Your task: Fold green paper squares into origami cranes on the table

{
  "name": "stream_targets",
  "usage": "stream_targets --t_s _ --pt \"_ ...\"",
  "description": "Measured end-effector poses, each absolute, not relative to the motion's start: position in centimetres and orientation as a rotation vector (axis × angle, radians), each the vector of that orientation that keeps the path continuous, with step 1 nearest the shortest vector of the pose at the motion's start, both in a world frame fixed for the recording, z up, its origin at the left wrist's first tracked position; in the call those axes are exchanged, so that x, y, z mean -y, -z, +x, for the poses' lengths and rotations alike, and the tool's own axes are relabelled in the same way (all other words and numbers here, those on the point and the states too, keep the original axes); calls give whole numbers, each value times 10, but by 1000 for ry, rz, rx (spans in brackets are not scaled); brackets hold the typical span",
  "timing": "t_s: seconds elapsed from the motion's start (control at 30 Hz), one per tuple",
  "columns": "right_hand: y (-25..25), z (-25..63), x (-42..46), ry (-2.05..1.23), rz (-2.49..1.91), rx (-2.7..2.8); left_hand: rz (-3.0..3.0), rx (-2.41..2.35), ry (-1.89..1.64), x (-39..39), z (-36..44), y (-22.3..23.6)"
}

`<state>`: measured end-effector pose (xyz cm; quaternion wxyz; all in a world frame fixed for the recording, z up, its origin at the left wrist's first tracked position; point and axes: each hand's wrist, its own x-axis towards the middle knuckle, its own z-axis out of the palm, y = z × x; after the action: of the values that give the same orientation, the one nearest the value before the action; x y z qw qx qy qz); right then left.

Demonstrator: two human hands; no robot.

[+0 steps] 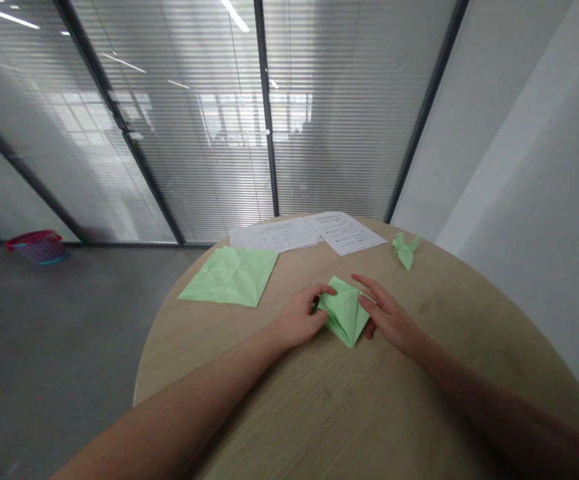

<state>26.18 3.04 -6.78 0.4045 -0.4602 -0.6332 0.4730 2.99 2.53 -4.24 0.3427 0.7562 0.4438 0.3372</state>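
Observation:
A light-green sheet of origami paper [345, 312], folded into a small kite shape with layered flaps, lies on the round wooden table. At its left corner, my left hand [302, 313] is closed, pinching the paper between thumb and index finger. My right hand [387, 317] is at the opposite edge, its fingers apart and the fingertips touching or very close to the paper. Part of the right corner is hidden by those fingers. To the left lies a larger creased green sheet [232, 275], flattened out. A small folded green paper figure [406, 251] rests towards the far right.
Two overlapping printed sheets, a left page [274, 235] and a right page [347, 232], lie along the far side of the wooden table [309, 413]. Glass panels with blinds [209, 153] stand behind it. A red-rimmed basket [39, 248] sits on the floor at left.

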Motion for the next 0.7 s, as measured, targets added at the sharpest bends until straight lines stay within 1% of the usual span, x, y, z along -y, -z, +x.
stream_targets --t_s 0.1,0.43,0.7 --pt "67 261 -28 -1160 -1104 1616 2009 -1148 -889 -23 31 41" --pt "67 261 -26 -876 -1103 1774 2174 -1073 -929 -19 33 37" --pt "67 260 -26 -805 -1082 1811 2232 -1008 -964 -18 33 36"
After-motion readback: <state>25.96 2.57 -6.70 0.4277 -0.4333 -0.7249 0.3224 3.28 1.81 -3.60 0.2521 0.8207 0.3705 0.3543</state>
